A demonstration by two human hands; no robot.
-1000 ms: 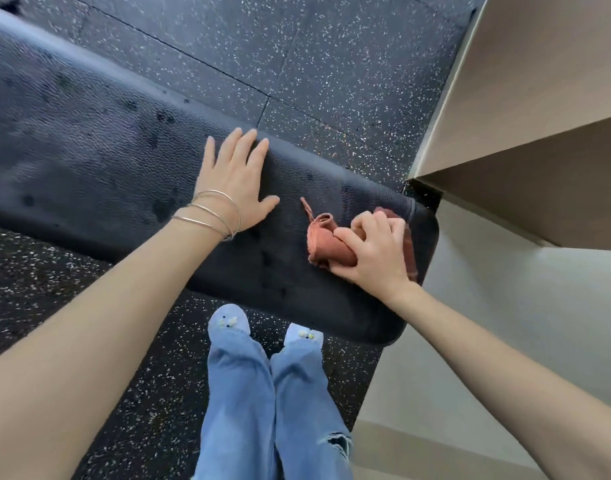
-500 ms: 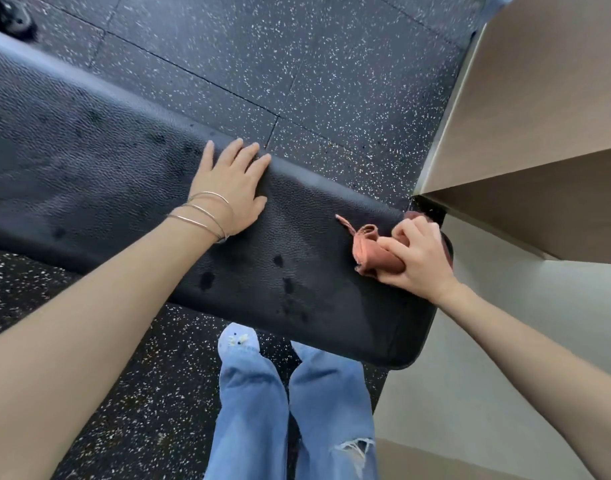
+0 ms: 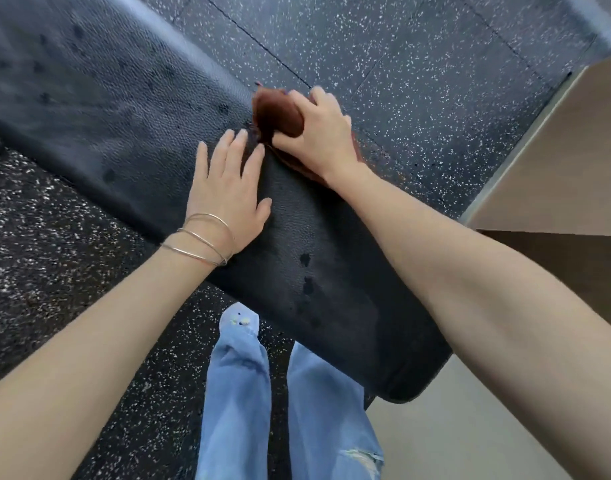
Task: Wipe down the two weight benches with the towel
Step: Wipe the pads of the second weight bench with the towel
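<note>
One weight bench [image 3: 124,126] in view, its black textured pad running diagonally from upper left to lower right and rounded off at the lower-right end. Several dark spots [image 3: 304,258] dotted over the pad, some towards that rounded end, others towards the upper left.

Two bare hands on the pad. Left hand [image 3: 224,195] laid palm down, fingers straight and slightly spread, thumb out to the side, holding nothing. Three thin metal bangles [image 3: 200,242] round its wrist. Right hand [image 3: 321,136] just beyond it at the far edge of the pad, fingers curled over a bunched rust-brown towel [image 3: 276,112] and gripping it, thumb against the lower side of the cloth. Towel pressed on the bench at that far edge, with the bulk of it sticking out left of the knuckles and a flatter part trailing under the wrist. Blurred by motion, folds not readable. Left index fingertip just beside the towel's lower edge; touching or not, cannot tell.

Under and around the bench, black rubber flooring [image 3: 418,81] flecked with white, with thin seams between tiles. At the right, a pale wooden box [image 3: 556,161] with a darker shaded face below. Pale smooth floor [image 3: 453,427] at lower right. Below the bench, two legs in light blue jeans [image 3: 238,393], with a frayed rip on the right one. One light blue foot [image 3: 240,318] with a small pattern on the toe, just beside the near edge of the pad.
</note>
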